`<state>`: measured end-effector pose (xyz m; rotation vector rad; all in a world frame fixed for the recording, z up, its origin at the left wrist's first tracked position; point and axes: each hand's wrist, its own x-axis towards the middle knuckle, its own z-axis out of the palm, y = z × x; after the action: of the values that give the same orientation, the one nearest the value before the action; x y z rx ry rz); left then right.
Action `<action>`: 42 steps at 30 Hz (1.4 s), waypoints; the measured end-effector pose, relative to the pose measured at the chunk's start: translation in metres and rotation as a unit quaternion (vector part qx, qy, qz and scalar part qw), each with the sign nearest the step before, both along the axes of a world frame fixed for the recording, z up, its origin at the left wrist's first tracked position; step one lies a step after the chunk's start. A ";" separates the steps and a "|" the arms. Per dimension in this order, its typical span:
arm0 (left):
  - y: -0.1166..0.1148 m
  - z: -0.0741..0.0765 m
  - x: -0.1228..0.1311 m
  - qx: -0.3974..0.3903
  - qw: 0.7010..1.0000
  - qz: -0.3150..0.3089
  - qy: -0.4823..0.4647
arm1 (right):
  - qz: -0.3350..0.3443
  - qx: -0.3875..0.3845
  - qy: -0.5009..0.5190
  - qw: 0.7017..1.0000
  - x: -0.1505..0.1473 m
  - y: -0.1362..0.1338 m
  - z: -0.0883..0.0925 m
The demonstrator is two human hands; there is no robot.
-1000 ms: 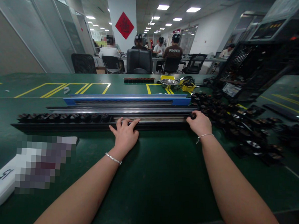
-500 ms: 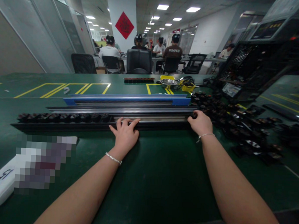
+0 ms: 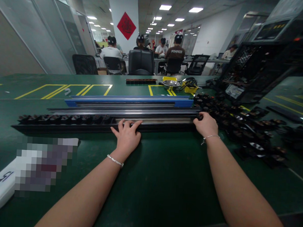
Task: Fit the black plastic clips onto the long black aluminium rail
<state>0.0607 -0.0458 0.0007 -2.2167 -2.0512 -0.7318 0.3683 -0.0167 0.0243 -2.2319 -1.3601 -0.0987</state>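
Note:
A long black rail lies across the green table, its left half filled with a row of small dark parts. My left hand lies flat on the rail's middle, fingers spread over its front edge. My right hand sits at the rail's right end, fingers curled on a small black part held at the rail's opening. More metal rails and a blue-ended one lie just behind.
A heap of loose small black parts covers the table to the right. A black crate stands at the back right. A metal bowl and yellow items sit further back. A white object lies near left. People sit at a far table.
My right hand has shifted slightly to the right at the rail's end, still with the small part. My left hand has stayed in place.

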 end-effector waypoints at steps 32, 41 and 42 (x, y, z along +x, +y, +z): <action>-0.002 0.005 0.001 -0.025 1.000 0.006 0.009 | -0.040 0.020 0.013 0.999 0.013 0.000 -0.002; -0.003 0.005 0.002 -0.024 1.000 0.008 0.009 | -0.058 0.023 0.023 0.998 0.017 -0.001 -0.001; -0.003 0.005 0.002 -0.021 1.000 0.007 0.009 | -0.060 0.025 0.027 0.998 0.017 -0.001 -0.002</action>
<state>0.0624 -0.0484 0.0052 -2.2208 -2.0901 -0.6728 0.3855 -0.0177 0.0227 -2.2580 -1.1829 -0.1129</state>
